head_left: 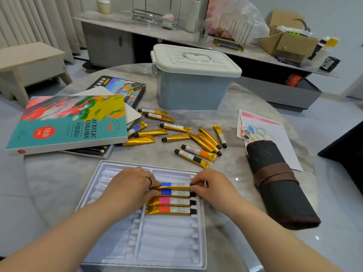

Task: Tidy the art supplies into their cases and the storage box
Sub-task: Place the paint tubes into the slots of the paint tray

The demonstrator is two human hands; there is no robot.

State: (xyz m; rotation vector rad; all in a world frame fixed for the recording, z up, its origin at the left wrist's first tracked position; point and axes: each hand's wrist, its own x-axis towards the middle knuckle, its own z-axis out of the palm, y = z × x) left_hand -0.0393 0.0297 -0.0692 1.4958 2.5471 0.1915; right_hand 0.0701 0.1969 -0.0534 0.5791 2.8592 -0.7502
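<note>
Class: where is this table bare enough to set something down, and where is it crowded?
Bare marble lies between the tray and the brush roll, and left of the tray below the acrylic box. Loose tubes crowd the middle.

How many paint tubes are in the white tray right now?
4, in the tray, right column: top blue tube, pinched by left hand and right hand; darker blue tube, pink tube, orange tube. Hands might hide another.
</note>
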